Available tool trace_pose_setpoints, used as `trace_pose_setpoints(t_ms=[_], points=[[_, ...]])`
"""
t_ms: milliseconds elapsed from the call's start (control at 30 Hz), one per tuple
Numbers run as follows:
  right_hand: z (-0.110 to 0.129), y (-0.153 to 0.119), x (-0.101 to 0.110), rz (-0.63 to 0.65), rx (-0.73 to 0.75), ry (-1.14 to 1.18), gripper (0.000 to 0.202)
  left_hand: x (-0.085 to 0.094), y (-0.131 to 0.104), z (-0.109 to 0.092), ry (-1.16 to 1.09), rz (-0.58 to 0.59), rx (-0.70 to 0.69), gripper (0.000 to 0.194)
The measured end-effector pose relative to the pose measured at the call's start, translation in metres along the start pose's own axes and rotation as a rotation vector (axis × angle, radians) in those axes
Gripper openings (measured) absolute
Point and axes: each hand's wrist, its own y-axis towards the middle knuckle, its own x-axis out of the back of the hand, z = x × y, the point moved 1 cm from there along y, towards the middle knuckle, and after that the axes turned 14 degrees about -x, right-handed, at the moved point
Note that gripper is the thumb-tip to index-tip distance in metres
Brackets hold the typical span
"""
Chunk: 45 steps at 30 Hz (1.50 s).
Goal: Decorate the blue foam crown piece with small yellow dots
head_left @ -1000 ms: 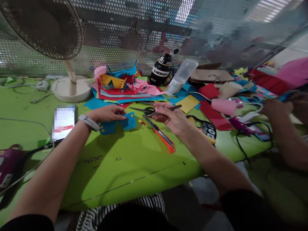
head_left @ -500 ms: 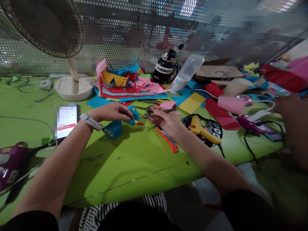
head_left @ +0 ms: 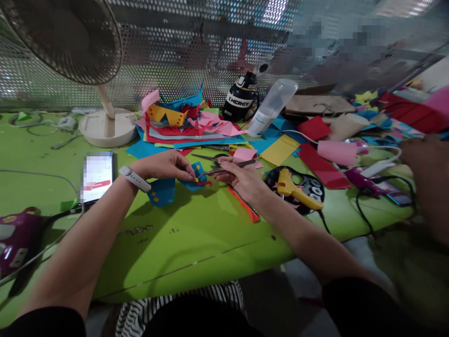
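Left hand (head_left: 167, 165): fingers pinched together on blue paper (head_left: 164, 189) bearing yellow squares (head_left: 155, 199); paper at desk's (head_left: 196, 234) middle, between hands. Right hand (head_left: 243, 180): fingers closed around tweezers (head_left: 243, 163), tips at paper's right part, just beside left fingertips. Orange knife (head_left: 249, 209) near right hand; yellow glue gun (head_left: 296, 191) farther right, on black stand (head_left: 315, 187).

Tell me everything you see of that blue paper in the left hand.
The blue paper looks like thin card, dotted with small yellow diamonds. Two flaps show over the green table; the left hand hides what lies between and grips the right one. Tweezers point at that flap; contact is unclear.
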Motion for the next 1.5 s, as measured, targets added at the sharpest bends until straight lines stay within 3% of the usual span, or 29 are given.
trace_pose_setpoints(t_ms=[167, 333, 400, 533, 600, 800, 967, 1167, 1500], points=[[0.002, -0.004, 0.000, 0.020, -0.048, -0.085, 0.026, 0.004, -0.003, 0.003, -0.015, -0.046, 0.012, 0.022], [0.009, -0.017, 0.005, 0.238, -0.239, -0.355, 0.030, 0.008, -0.006, 0.005, -0.001, -0.097, 0.029, 0.023], [0.013, -0.020, 0.006, 0.266, -0.194, -0.365, 0.032, 0.008, -0.006, 0.004, -0.001, -0.089, 0.032, 0.023], [0.016, -0.018, 0.005, 0.025, 0.142, -0.175, 0.035, 0.007, -0.005, 0.003, 0.016, -0.069, 0.035, 0.023], [0.014, -0.015, 0.003, -0.028, 0.213, -0.169, 0.035, 0.007, -0.005, 0.003, 0.023, -0.067, 0.033, 0.023], [0.008, -0.013, 0.003, 0.028, 0.230, -0.260, 0.032, 0.008, -0.005, 0.004, 0.011, -0.082, 0.028, 0.024], [0.007, -0.021, -0.002, 0.249, 0.053, -0.401, 0.032, 0.008, -0.006, 0.003, -0.009, -0.084, 0.038, 0.024], [0.007, -0.020, -0.002, -0.034, 0.314, -0.153, 0.027, 0.007, -0.006, 0.001, -0.026, -0.078, 0.049, 0.026], [0.002, -0.017, -0.003, -0.071, 0.294, -0.203, 0.029, 0.006, -0.005, 0.004, -0.027, -0.069, 0.018, 0.020]])
